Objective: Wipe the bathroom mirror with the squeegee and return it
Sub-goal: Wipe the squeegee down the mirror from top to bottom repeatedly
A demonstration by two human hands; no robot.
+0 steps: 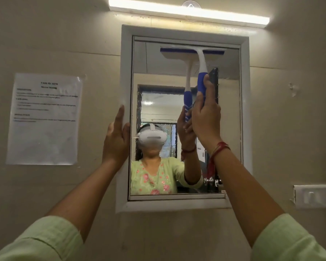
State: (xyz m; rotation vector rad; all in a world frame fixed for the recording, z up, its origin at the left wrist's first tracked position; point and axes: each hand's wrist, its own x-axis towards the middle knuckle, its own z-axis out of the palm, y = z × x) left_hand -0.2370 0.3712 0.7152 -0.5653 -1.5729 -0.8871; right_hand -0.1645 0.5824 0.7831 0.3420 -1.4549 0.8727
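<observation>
A tube light (188,11) above the mirror (177,81) glows blown-out white and lights the wall (64,44) softly, leaving few hard shadows. The picture is slightly soft, the notice (44,117) perhaps too blurred to read, and straight edges bow outward.

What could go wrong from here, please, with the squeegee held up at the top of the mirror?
The squeegee blade sits just under the top of the mirror frame, so it could knock the rim. The right hand grips only the handle's low end, so the blade may tilt and streak. The left hand on the frame could smudge the glass.
</observation>
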